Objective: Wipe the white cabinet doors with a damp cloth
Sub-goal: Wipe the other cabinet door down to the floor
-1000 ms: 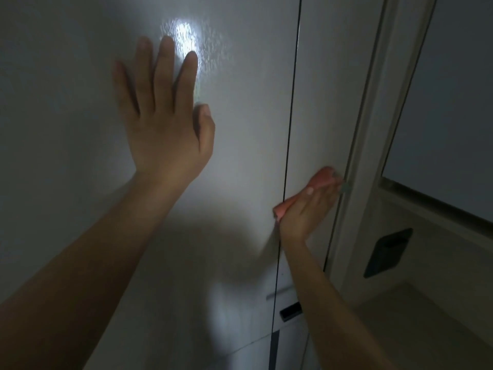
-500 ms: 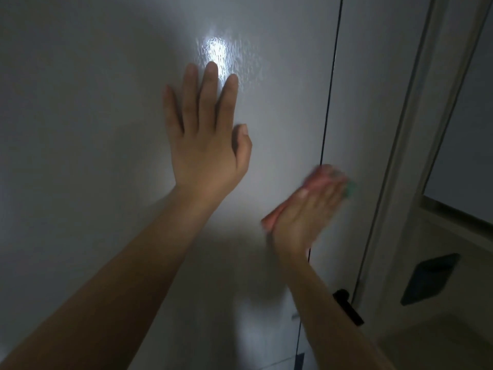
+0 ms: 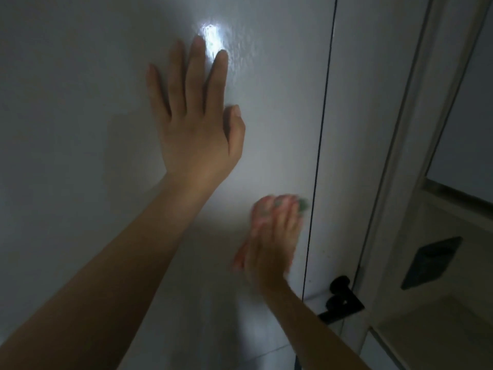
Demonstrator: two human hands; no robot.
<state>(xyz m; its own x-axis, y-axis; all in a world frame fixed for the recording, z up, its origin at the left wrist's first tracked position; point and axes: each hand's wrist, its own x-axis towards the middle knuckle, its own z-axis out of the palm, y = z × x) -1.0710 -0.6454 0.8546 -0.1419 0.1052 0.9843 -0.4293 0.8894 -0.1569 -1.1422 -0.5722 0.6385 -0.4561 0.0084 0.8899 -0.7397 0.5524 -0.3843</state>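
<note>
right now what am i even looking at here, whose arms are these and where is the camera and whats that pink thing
There is no machine here. The camera sits on a person's head and looks forward and down, so the two bare arms are the wearer's own.

The left hand lies flat, fingers straight, on a white cabinet door. A bright reflection shines on the door just above its fingertips.

The right hand, blurred, presses a pink cloth with some green in it against the same door, just left of the dark gap between two doors. Its fingers look straight over the cloth, not curled round it.

Lower right is a black handle, and further right a door frame.
</note>
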